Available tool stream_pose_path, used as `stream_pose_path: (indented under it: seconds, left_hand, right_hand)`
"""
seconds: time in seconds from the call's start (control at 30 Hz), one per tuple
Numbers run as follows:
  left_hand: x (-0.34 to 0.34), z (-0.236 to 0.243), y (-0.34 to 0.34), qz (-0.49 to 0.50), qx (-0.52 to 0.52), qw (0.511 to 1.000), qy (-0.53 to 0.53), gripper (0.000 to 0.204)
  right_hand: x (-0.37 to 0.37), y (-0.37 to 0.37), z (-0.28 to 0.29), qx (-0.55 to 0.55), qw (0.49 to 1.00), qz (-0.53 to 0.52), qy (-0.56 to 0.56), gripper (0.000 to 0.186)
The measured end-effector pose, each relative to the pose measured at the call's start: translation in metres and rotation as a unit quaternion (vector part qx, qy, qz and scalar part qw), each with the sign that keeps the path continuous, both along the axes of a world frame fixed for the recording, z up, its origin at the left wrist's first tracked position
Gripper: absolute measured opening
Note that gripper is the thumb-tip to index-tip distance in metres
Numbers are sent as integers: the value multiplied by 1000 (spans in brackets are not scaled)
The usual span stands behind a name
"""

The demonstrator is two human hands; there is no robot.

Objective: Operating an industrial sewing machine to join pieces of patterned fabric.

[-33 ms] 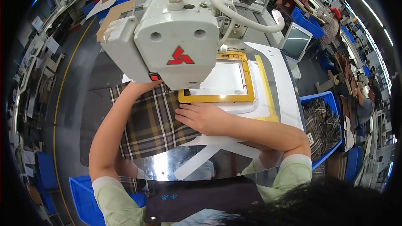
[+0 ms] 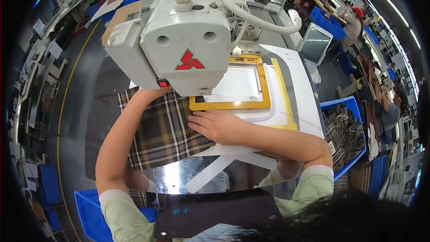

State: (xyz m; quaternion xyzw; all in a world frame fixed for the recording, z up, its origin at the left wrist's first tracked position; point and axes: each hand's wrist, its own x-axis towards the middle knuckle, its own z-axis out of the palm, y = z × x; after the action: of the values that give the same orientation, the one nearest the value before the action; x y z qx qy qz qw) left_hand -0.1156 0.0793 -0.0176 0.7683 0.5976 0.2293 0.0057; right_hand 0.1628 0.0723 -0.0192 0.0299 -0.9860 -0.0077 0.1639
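Plaid cloth (image 2: 163, 136) in dark brown, tan and white lies on the table in front of a white sewing machine head (image 2: 183, 62). My left hand (image 2: 154, 93) reaches over the cloth's far left part; its fingers are hidden behind the machine head. My right hand (image 2: 217, 126) lies flat, palm down, fingers stretched out with their tips on the cloth's right edge. Just beyond those fingers is a yellow rectangular frame (image 2: 235, 105) with a clear middle. The needle area is out of sight behind the machine head.
A blue bin (image 2: 342, 166) of plaid pieces stands at the right, another blue bin (image 2: 87, 210) at the lower left. White sheets (image 2: 309, 107) with yellow tape lie right of the frame. Behind them stands a screen (image 2: 317, 45). Co-workers sit and stand at the far right.
The machine head appears very slightly further left in the picture. Both hands and the cloth have stayed practically where they were.
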Motion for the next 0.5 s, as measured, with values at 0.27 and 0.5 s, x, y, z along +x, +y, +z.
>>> stream_pose_path:
  seconds: [0.27, 0.5]
  left_hand:
    - [-11, 62, -39, 56, -306, 950, -34, 56]
    - [-34, -19, -23, 91, -35, 970, -221, 39]
  right_hand:
    - [71, 13, 9, 60, 995, -76, -21, 39]
    - [94, 25, 18, 59, 992, -110, 6, 31]
